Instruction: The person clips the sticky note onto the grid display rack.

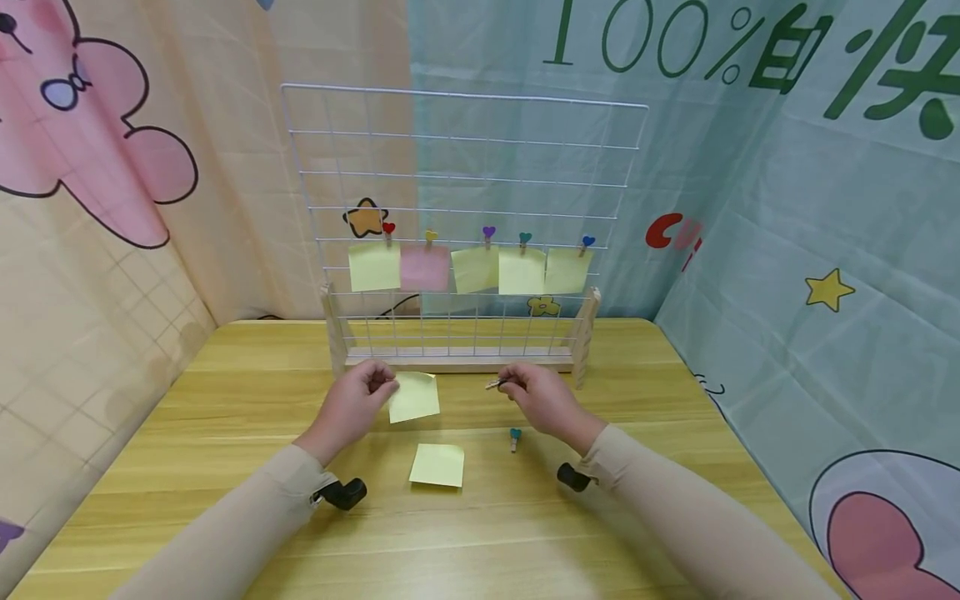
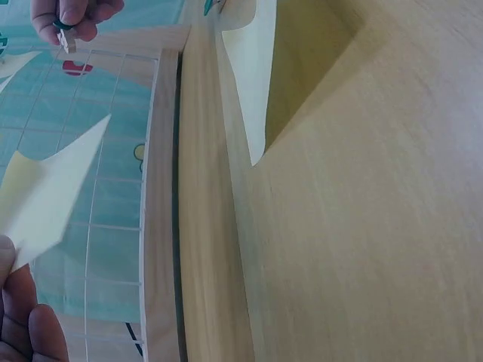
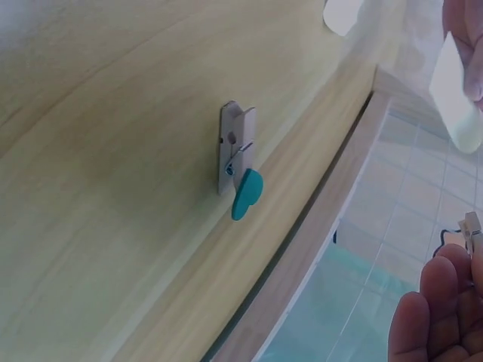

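Observation:
My left hand (image 1: 358, 398) pinches a yellow sticky note (image 1: 415, 397) by its left edge, raised in front of the wire grid's wooden base. Between thumb and fingers of my right hand (image 1: 542, 400) is a small wooden clothespin (image 1: 494, 384), its tip pointing left towards the note; the right wrist view shows the clothespin (image 3: 472, 231) at the fingertips. Below that hand a second clothespin (image 1: 514, 440) with a teal heart lies on the table. Another yellow sticky note (image 1: 437, 465) rests on the table nearer to me, one edge curling up in the left wrist view.
A white wire grid (image 1: 465, 179) stands upright in a wooden stand (image 1: 457, 364) at the table's back. Clothespins with coloured hearts hold a row of several notes on it, one a pink note (image 1: 424, 267). Printed curtains (image 1: 810, 217) surround the wooden table (image 1: 262, 375).

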Demonstrator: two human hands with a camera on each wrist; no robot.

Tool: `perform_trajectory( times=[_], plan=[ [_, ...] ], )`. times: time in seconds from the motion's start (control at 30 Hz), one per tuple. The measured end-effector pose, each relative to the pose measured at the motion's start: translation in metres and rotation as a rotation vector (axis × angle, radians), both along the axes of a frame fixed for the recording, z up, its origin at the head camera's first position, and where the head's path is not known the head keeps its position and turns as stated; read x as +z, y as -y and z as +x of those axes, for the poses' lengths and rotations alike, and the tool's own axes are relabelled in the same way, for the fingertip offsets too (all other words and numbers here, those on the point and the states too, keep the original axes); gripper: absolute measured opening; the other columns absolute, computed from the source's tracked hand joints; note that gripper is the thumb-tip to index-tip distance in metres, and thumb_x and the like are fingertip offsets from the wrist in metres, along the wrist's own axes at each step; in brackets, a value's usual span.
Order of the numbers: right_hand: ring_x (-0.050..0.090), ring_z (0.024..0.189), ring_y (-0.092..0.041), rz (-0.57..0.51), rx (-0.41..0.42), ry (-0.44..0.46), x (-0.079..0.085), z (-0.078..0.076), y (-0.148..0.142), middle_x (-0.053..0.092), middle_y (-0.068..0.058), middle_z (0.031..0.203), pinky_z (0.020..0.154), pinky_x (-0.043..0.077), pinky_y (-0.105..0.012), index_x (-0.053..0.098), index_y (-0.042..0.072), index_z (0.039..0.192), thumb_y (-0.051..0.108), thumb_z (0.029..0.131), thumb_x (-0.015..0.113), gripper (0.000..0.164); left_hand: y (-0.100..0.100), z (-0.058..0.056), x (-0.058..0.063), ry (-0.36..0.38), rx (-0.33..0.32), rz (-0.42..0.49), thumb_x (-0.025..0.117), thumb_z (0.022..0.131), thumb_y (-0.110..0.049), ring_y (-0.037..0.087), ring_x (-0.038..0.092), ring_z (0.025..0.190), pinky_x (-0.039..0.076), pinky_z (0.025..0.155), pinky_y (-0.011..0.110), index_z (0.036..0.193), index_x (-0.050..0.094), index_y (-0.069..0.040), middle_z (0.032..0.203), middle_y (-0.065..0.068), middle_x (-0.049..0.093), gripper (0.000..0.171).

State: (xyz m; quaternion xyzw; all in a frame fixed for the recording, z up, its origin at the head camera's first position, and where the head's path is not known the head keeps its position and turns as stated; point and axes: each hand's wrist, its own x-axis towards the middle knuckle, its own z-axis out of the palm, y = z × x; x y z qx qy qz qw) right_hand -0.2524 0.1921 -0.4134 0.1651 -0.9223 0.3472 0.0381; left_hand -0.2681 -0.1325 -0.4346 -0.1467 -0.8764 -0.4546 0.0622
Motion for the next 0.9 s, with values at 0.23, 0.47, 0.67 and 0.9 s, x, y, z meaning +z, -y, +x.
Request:
perform_trajectory(
  times=[0.23,0.47,0.67,0.9],
  plan=[
    [0.051,0.064,-0.01,0.0,-0.019,-0.072,0.006,-0.007,0.008,0.077,0.0,0.099,0.062,0.045,-0.027,0.075,0.013,0.11,0.015,0.106,0.064,0.012,-0.008,-0.012,0.004,-0.011,-0.026,0.013,0.068,0.103,-0.01,0.021,0.063,0.095,0.054,0.08,0.027,0.121,0.066,-0.004,0.107,0.011,0.07,0.02],
    [0.063,0.086,-0.015,-0.001,-0.038,-0.123,0.013,-0.02,0.02,0.072,-0.002,0.104,0.076,0.053,-0.032,0.078,0.011,0.115,0.016,0.104,0.067,0.016,-0.022,-0.028,0.006,0.01,-0.03,0.03,0.066,0.104,-0.011,0.022,0.062,0.098,0.053,0.082,0.03,0.126,0.066,-0.005,0.109,0.01,0.068,0.022],
    [0.061,0.08,-0.014,0.02,-0.055,-0.135,0.019,-0.033,0.032,0.072,-0.003,0.103,0.069,0.05,-0.03,0.08,0.011,0.115,0.02,0.103,0.069,0.018,-0.032,-0.043,0.012,0.012,-0.007,0.034,0.064,0.106,-0.013,0.024,0.063,0.099,0.054,0.082,0.032,0.126,0.066,-0.006,0.11,0.011,0.07,0.022],
    [0.059,0.074,-0.013,0.055,-0.069,-0.16,0.02,-0.051,0.044,0.075,-0.004,0.104,0.066,0.048,-0.027,0.081,0.011,0.11,0.022,0.103,0.069,0.018,-0.042,-0.057,0.019,0.003,0.007,0.027,0.061,0.106,-0.013,0.028,0.065,0.107,0.056,0.084,0.036,0.128,0.066,-0.005,0.118,0.014,0.071,0.024]
  ],
)
